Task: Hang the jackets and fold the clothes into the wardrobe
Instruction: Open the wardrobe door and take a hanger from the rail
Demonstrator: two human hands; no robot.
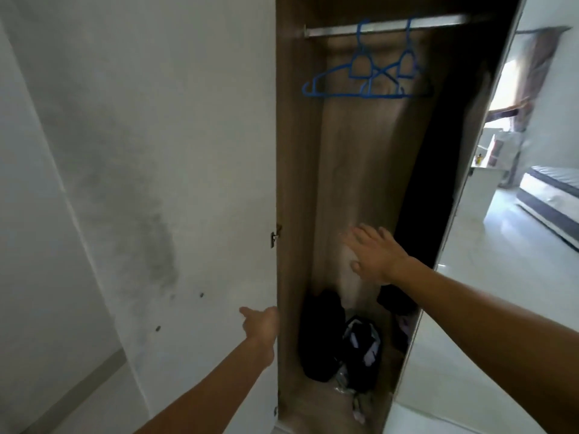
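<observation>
Wardrobe point(354, 189) open; clothes point(322, 336) seemingly heaped.

dark clothes point(322, 336) heaped (crumpled) — open wardrobe point(294, 151) floor

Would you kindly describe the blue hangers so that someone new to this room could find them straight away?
Look into the open wooden wardrobe between the white door and the mirrored door. A metal rail runs across its top, and the blue hangers dangle from it, overlapping. They are the only bright blue things there, and bare; the dark clothes lie heaped on the floor below.
</observation>
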